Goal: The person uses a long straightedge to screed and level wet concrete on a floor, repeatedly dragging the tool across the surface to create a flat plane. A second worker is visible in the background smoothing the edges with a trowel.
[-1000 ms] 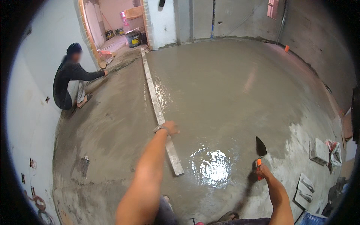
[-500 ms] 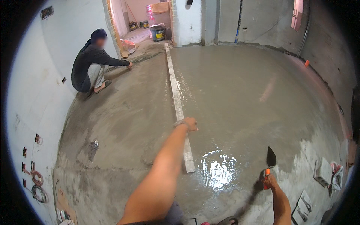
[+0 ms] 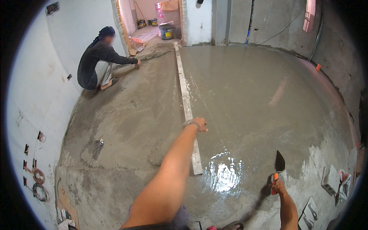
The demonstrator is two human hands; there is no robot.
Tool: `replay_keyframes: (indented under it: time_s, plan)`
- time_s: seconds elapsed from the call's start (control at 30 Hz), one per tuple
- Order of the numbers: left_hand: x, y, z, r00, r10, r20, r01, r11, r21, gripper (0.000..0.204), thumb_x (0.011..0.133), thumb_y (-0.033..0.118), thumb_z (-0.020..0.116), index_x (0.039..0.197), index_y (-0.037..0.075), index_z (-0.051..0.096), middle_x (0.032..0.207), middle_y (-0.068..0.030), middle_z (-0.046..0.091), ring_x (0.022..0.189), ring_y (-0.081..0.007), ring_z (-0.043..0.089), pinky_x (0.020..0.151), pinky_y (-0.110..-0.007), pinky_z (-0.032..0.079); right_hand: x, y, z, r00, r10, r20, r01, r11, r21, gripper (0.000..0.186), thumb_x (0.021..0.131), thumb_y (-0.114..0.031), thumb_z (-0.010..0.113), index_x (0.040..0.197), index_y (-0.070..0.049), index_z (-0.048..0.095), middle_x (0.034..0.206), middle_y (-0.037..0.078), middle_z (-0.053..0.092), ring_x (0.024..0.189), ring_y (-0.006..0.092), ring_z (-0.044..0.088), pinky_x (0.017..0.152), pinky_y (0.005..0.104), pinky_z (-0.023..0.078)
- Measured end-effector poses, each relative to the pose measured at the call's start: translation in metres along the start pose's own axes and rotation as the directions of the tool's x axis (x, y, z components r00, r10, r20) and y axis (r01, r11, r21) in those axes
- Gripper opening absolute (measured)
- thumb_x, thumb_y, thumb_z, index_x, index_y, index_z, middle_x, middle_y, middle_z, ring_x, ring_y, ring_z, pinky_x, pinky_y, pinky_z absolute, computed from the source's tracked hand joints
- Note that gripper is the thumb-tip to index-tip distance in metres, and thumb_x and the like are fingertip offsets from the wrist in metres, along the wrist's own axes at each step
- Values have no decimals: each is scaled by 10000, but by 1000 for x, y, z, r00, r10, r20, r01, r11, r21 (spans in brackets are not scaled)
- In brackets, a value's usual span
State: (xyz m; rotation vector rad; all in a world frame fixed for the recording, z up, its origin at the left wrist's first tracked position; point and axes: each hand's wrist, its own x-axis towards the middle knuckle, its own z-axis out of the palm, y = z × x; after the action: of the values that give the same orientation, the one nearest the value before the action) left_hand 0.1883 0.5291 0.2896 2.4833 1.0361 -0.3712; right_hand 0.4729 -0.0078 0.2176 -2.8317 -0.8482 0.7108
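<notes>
My left hand (image 3: pixel 200 124) reaches forward, its wrist crossing in front of a long, pale straightedge (image 3: pixel 186 103). The fingers look curled; whatever they hold, if anything, is hidden. The straightedge lies lengthwise over the grey wet screed (image 3: pixel 237 88), its near end beside a shiny puddle. In my right hand (image 3: pixel 279 186), lower right, is a pointing trowel (image 3: pixel 280 162) with an orange handle. My fingers are closed round that handle, and the dark blade points away from me, above the wet surface.
A co-worker (image 3: pixel 99 61) squats at far left, one arm stretched over the screed. A black bucket (image 3: pixel 167 32) stands in the doorway. At right are a grey block (image 3: pixel 330 179) and flat hand floats (image 3: pixel 308 215). Coiled cables (image 3: pixel 39 191) hang from the left wall.
The whole scene has shifted slightly right in the view. My left hand stays near the straightedge with fingers more curled. The trowel remains in my right hand.
</notes>
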Motion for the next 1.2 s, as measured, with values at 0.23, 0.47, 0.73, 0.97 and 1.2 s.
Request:
replay_keyframes:
  time_s: [0.23,0.47,0.73,0.97,1.2]
  plan:
    - [-7,5,-6,1000,-6,23,6,1000,3,515,796,365,685,1273,221,555,1295,-93,548,1205,-319,505,1012,-488,409,-1,0,4,998,2,-67,-2,1000,1,280,677,-191,720,833,12,605,795,203,653,768,340,655,653,414,506]
    - [-8,8,-4,1000,13,15,-13,1000,-16,512,787,361,695,1257,199,571,1295,-95,547,1202,-318,507,1011,-472,413,3,10,5,991,-97,-96,98,995,3,250,660,-212,689,757,8,619,748,217,646,737,361,657,618,428,505]
    - [-21,17,-8,999,32,21,-32,999,15,498,782,352,698,1236,178,589,1252,-109,578,1181,-321,524,1003,-450,423,-4,-2,2,999,24,-28,-24,1000,-10,347,673,-252,753,824,25,608,790,222,649,799,353,658,659,419,504]
    - [-12,15,-4,999,44,-9,-43,999,17,483,777,343,706,1216,171,604,1237,-117,586,1168,-323,535,999,-442,426,2,9,8,996,-17,-85,20,999,37,376,660,-217,770,859,43,586,786,225,646,794,360,653,653,415,505]
    - [-13,15,-8,997,81,-2,-81,994,68,517,768,377,711,1214,139,599,1232,-122,588,1134,-337,559,964,-466,453,7,4,3,997,-58,-40,60,997,49,358,659,-191,763,873,29,579,794,202,647,763,363,638,648,422,498]
